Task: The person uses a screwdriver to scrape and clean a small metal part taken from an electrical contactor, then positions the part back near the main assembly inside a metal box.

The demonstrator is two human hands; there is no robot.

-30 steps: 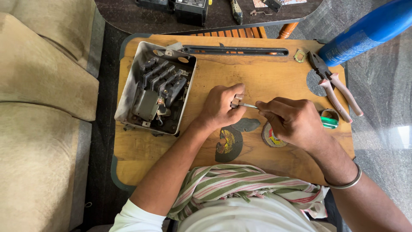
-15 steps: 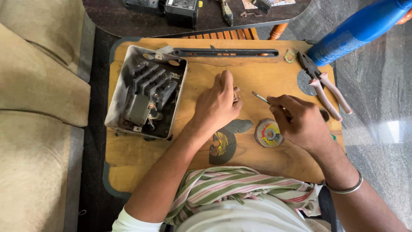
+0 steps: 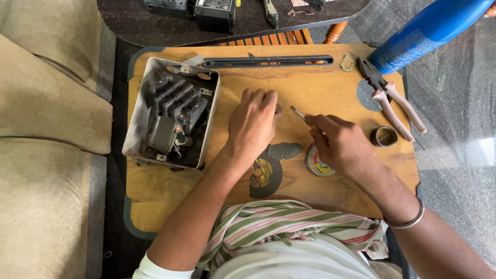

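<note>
A person seated at a low wooden table (image 3: 315,93) works with both bare hands over its top. The left hand (image 3: 253,126) lies palm down on the wood, fingers loosely together and closed on nothing that can be seen, though a small dark part shows at its fingertips. The right hand (image 3: 341,142) pinches a thin metal tool (image 3: 298,113) between thumb and fingers, its tip angled up and toward the left hand, close to it but not touching. Just outside the left hand sits an open grey metal box (image 3: 135,113) holding black switch parts. Between the two wrists, near the person's body, lie a dark grinding disc (image 3: 266,175) with a yellow label, a broken dark disc fragment (image 3: 284,151) and, partly under the right hand, a second labelled disc (image 3: 316,164). Beyond the right hand's outer side rest a small metal ring (image 3: 384,136) and pink-handled pliers (image 3: 395,101); a blue cylinder (image 3: 429,31) leans past them. A long dark metal bar (image 3: 268,62) lies across the far edge, ahead of both hands. A striped cloth (image 3: 289,227) covers the person's lap.
</note>
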